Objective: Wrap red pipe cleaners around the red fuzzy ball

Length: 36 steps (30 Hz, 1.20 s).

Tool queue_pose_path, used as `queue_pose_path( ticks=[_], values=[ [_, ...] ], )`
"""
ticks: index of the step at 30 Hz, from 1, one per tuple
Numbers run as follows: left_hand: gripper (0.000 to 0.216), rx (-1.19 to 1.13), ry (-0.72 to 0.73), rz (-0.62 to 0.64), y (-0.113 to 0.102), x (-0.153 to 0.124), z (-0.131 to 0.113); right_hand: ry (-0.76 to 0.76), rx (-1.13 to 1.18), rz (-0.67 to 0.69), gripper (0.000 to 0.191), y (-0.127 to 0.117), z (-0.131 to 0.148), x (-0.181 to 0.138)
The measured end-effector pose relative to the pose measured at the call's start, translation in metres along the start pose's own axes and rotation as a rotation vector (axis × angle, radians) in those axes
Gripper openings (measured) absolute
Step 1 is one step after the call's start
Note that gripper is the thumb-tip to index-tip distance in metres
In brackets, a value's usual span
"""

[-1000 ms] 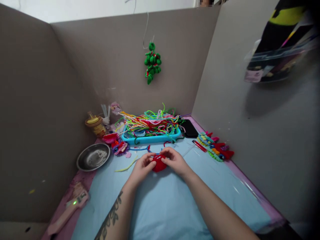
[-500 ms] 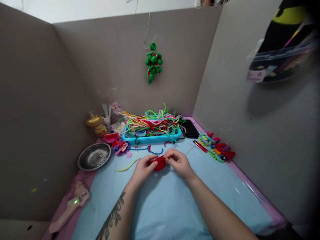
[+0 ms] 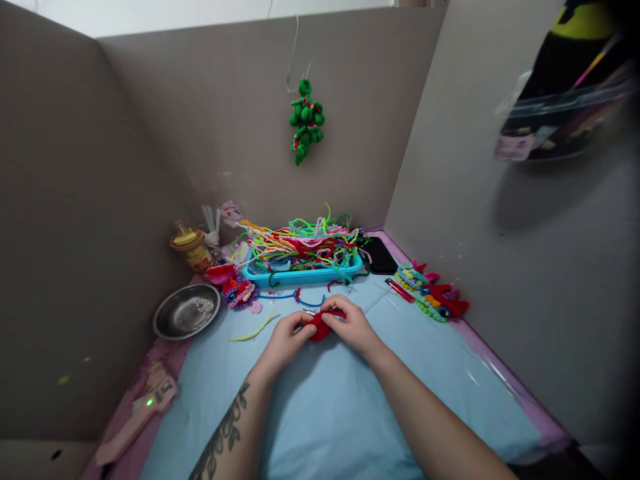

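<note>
Over the middle of the blue cloth I hold a small red yarn piece between both hands. My left hand pinches its left end between thumb and fingers. The fingers of my right hand are closed on its upper right part, thumb in front. A thin metallic tip shows just above the piece, between the hands; its kind is too small to make out. Behind my hands lie a blue yarn strand with red bits and a short red strand. A pale yellow strand lies left of my left hand.
A blue tray heaped with colourful yarn stands at the back, beside a black phone. Left are a metal bowl with small beads and a pink glue gun. Right are a red cutter and crocheted pieces.
My right hand has shifted slightly left and curled further over the red piece. The metallic glint is now above the piece instead of at its right side. The view has tilted slightly.
</note>
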<state>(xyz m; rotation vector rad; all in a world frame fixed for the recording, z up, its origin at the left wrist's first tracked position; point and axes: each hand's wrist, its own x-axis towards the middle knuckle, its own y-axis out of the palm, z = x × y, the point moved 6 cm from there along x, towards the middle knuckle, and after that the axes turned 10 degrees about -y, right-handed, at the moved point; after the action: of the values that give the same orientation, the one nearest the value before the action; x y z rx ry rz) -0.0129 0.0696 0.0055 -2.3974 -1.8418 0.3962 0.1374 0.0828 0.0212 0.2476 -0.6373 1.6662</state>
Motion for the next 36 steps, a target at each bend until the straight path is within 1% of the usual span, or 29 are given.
queue_pose_path(
  ticks=[2,4,7,11,15,20,24,29,32,34,36],
  values=[
    [0.015,0.047,0.021,-0.02,-0.002,0.0,-0.001,0.005,-0.014,0.019,0.013,0.0,0.0,-0.001],
    [0.013,0.061,0.029,-0.03,-0.003,0.0,-0.001,0.058,0.023,0.071,0.016,0.002,-0.003,-0.002],
    [0.014,-0.009,0.016,-0.03,-0.004,0.001,0.003,0.158,0.113,0.151,0.013,0.008,-0.009,-0.005],
    [0.013,-0.057,0.052,-0.058,-0.005,0.002,0.006,0.193,0.133,0.153,0.011,0.012,-0.011,-0.006],
    [0.01,0.004,0.097,-0.109,-0.006,0.0,0.004,0.126,0.075,0.128,0.014,0.014,-0.006,-0.006],
    [0.01,0.038,0.087,-0.134,-0.004,-0.001,-0.001,0.069,0.081,0.139,0.016,0.017,-0.002,-0.008],
    [0.012,0.056,0.079,-0.158,-0.003,-0.002,-0.002,0.016,0.015,0.143,0.017,0.018,0.0,-0.008],
    [0.012,0.098,0.065,-0.136,-0.001,0.001,0.003,-0.046,-0.102,0.185,0.02,0.018,0.002,-0.007],
    [0.014,0.041,0.044,-0.137,-0.005,0.003,0.008,-0.086,-0.119,0.193,0.022,0.013,0.003,-0.004],
    [0.015,-0.037,0.011,-0.142,-0.009,0.004,0.011,-0.105,-0.122,0.163,0.022,0.007,0.003,-0.002],
    [0.017,-0.113,-0.026,-0.137,-0.012,0.005,0.013,-0.111,-0.12,0.128,0.017,0.003,0.003,0.0]
  ],
)
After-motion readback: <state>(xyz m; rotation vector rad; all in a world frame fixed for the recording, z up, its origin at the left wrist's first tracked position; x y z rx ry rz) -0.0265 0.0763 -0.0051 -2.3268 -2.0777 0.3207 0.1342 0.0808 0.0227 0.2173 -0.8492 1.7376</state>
